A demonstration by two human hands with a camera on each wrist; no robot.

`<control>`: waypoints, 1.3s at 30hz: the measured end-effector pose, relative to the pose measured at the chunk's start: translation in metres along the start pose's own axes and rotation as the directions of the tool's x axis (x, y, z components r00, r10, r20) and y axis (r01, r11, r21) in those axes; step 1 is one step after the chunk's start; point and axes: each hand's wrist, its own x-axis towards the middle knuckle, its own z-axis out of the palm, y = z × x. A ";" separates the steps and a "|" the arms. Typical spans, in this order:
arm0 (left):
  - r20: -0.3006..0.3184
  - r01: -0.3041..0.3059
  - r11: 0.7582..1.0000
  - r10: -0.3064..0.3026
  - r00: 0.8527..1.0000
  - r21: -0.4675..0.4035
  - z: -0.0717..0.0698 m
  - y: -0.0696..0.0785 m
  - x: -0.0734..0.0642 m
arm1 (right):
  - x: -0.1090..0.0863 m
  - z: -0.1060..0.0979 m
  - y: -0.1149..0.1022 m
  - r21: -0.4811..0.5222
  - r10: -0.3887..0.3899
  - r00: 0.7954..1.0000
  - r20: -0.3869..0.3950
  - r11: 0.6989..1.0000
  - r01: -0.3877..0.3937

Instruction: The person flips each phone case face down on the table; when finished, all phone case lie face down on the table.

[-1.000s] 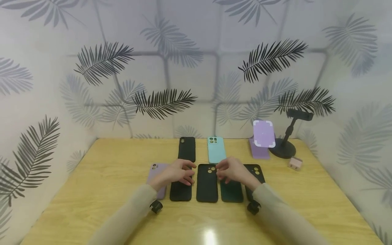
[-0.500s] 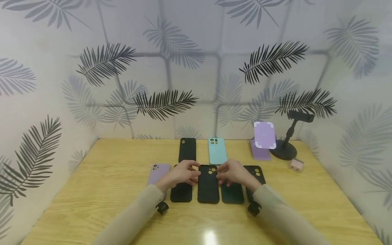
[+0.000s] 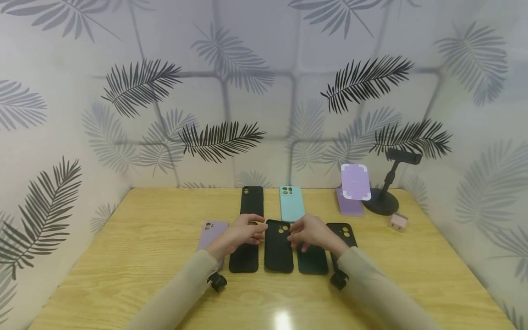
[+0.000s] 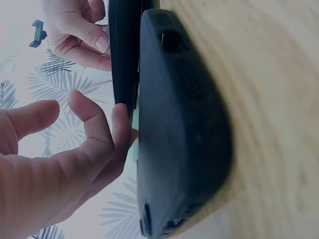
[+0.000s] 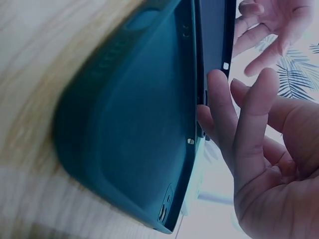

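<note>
hands apart, fingers loose: left hand (image 3: 238, 232) at 10 o'clock, right hand (image 3: 312, 233) at 2 of the middle black phone case (image 3: 278, 251), fingertips at its edges. dark green case (image 3: 312, 263) at 3, lilac case (image 3: 212, 233) at 9, mint case (image 3: 292, 206) toward 1, purple stand (image 3: 355, 182) farther at 2.

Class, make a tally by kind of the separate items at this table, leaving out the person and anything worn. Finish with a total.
Phone cases: 7
Stands: 2
Small pink block: 1
Total: 10
</note>
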 end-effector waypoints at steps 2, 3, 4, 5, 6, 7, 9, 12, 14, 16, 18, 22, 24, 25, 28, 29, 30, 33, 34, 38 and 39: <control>0.008 0.009 1.000 -0.009 1.000 -0.022 -0.001 -0.001 0.001 | 0.000 0.000 0.000 0.019 -0.005 1.000 0.006 1.000 0.005; 0.013 0.011 0.999 -0.011 1.000 -0.032 -0.001 -0.001 0.001 | -0.001 0.001 0.000 0.031 -0.011 1.000 0.011 0.999 0.010; 0.017 0.013 0.999 -0.012 1.000 -0.041 -0.001 -0.001 0.001 | -0.001 0.001 0.000 0.049 -0.016 1.000 0.017 0.999 0.015; 0.021 0.010 0.999 -0.009 1.000 -0.044 -0.002 -0.001 0.001 | -0.001 0.002 0.000 0.068 -0.021 0.999 0.026 0.998 0.019; 0.023 0.004 0.999 -0.003 1.000 -0.043 -0.002 -0.002 0.001 | -0.001 0.003 0.001 0.084 -0.025 0.999 0.038 0.996 0.021; 0.022 -0.004 0.999 0.005 1.000 -0.038 -0.002 -0.001 0.002 | -0.001 0.003 0.001 0.098 -0.029 0.998 0.048 0.995 0.024; 0.019 -0.026 1.000 0.026 0.999 -0.010 -0.002 -0.001 0.002 | -0.001 0.004 0.000 0.116 -0.035 0.997 0.065 0.993 0.027; 0.013 -0.054 0.997 0.053 0.998 0.061 -0.002 -0.002 0.003 | -0.001 0.007 -0.001 0.129 -0.040 0.995 0.092 0.991 0.028; 0.019 -0.073 0.992 0.072 0.997 0.104 -0.002 -0.002 0.003 | -0.001 0.008 -0.002 0.132 -0.043 0.994 0.104 0.991 0.029; 0.022 -0.079 0.990 0.077 0.997 0.118 -0.001 -0.003 0.003 | -0.001 0.010 -0.004 0.141 -0.039 0.992 0.118 0.990 0.022; 0.026 -0.080 0.992 0.078 0.997 0.099 -0.001 -0.003 0.003 | -0.002 0.010 -0.006 0.148 -0.037 0.991 0.128 0.989 0.018; 0.029 -0.077 0.997 0.076 0.997 0.018 0.002 -0.002 0.003 | -0.003 0.010 -0.007 0.156 -0.038 0.988 0.150 0.988 0.014; 0.033 -0.075 0.997 0.076 0.997 -0.016 0.004 -0.001 0.003 | -0.003 0.010 -0.007 0.156 -0.047 0.985 0.165 0.988 0.021; 0.036 -0.076 0.997 0.077 0.996 -0.030 0.005 0.000 0.003 | -0.003 0.010 -0.008 0.155 -0.053 0.984 0.171 0.988 0.027; 0.041 -0.075 0.996 0.078 0.996 -0.057 0.008 0.002 0.002 | -0.003 0.010 -0.008 0.159 -0.075 0.978 0.197 0.986 0.043; 0.043 -0.078 0.995 0.081 0.996 -0.061 0.009 0.002 0.002 | -0.004 0.009 -0.008 0.166 -0.082 0.975 0.206 0.985 0.048; 0.045 -0.081 0.995 0.084 0.995 -0.065 0.010 0.002 0.002 | -0.004 0.009 -0.008 0.171 -0.086 0.973 0.215 0.984 0.049; 0.057 -0.091 0.992 0.096 0.994 -0.085 0.011 0.000 0.003 | -0.005 0.009 -0.008 0.194 -0.098 0.965 0.244 0.980 0.051; 0.063 -0.095 0.991 0.101 0.993 -0.094 0.011 -0.001 0.003 | -0.004 0.009 -0.007 0.208 -0.101 0.961 0.257 0.977 0.047; 0.102 -0.101 0.989 0.112 0.988 -0.108 0.014 -0.002 0.003 | -0.001 0.010 -0.003 0.236 -0.125 0.951 0.282 0.970 0.057; 0.110 -0.102 0.989 0.113 0.987 -0.107 0.015 -0.002 0.003 | -0.001 0.010 -0.002 0.236 -0.124 0.952 0.280 0.970 0.057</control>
